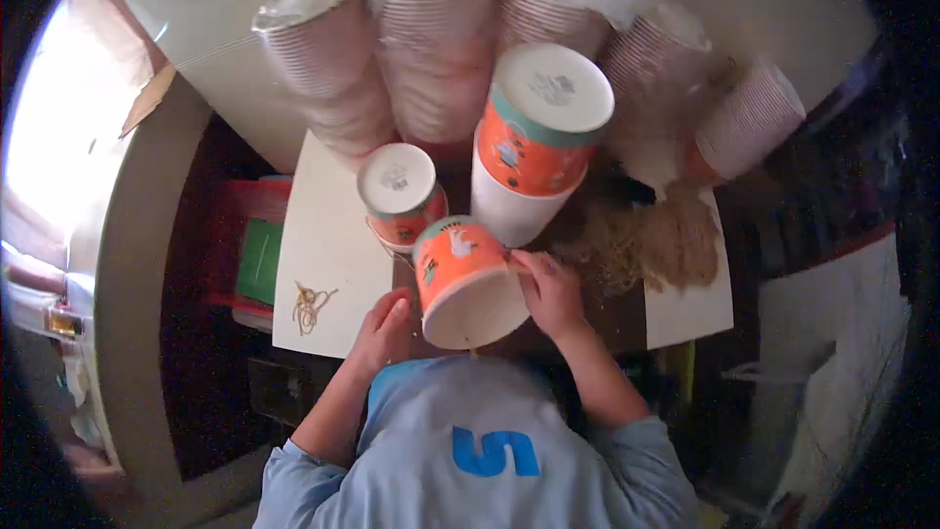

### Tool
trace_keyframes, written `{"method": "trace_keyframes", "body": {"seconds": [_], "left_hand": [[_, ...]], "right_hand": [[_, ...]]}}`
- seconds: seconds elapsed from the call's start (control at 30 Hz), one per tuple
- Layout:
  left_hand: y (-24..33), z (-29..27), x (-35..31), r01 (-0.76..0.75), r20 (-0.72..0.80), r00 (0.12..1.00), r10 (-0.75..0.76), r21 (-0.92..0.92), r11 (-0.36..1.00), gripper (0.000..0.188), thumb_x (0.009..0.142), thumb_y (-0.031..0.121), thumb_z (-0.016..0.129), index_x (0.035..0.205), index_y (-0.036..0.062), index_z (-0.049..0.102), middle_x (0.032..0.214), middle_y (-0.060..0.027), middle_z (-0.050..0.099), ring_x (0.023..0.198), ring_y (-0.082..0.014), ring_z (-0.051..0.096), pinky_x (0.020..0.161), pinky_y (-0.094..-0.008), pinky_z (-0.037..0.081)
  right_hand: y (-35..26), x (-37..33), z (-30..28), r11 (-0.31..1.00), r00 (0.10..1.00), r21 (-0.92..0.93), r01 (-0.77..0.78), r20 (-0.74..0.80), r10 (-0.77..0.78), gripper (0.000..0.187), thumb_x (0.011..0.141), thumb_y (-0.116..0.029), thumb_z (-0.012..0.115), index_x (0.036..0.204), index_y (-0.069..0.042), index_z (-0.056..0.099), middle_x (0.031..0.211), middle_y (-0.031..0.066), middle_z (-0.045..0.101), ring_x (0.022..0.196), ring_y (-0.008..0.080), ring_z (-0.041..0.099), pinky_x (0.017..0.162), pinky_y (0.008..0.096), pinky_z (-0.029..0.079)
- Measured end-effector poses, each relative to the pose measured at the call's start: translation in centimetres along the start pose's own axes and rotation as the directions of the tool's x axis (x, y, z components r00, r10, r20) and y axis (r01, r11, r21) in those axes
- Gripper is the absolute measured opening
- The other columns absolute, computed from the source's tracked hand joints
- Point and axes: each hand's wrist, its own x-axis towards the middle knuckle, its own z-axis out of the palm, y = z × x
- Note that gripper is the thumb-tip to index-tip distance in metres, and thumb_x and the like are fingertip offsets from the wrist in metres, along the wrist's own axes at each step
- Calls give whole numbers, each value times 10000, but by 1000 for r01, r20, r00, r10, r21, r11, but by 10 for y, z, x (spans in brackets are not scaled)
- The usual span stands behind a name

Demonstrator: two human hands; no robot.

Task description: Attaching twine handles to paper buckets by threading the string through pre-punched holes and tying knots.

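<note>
An orange paper tub (460, 260) with a green band and animal pictures is tilted over the table's front edge, its open mouth toward me. My right hand (550, 292) grips it at the right side, thumb and fingers at the wall. To the left of the tub, my left hand (385, 331) is closed with the thumb on top; whatever it may hold is too small to make out. Just beyond stands a smaller upside-down orange tub (396, 181). Behind and to the right, another orange tub (548, 127) sits upside down on a white tub (504, 204).
Tall stacks of plastic-wrapped paper tubs (431, 39) line the back by the wall. A tangled heap of brown twine (666, 240) lies at the right, and a small loose bundle of twine (311, 308) at the left. A red crate (264, 198) stands beyond the table's left edge.
</note>
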Motion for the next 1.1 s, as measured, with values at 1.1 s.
{"method": "trace_keyframes", "body": {"seconds": [1.1], "left_hand": [[17, 30, 91, -605, -64, 619, 783, 596, 527, 634, 703, 144, 687, 1246, 9, 388, 1269, -211, 388, 1182, -363, 384, 991, -432, 324]], "right_hand": [[-63, 129, -75, 826, 892, -543, 154, -283, -353, 424, 622, -174, 756, 979, -77, 551, 1026, 84, 522, 991, 299, 485, 864, 440, 387]]}}
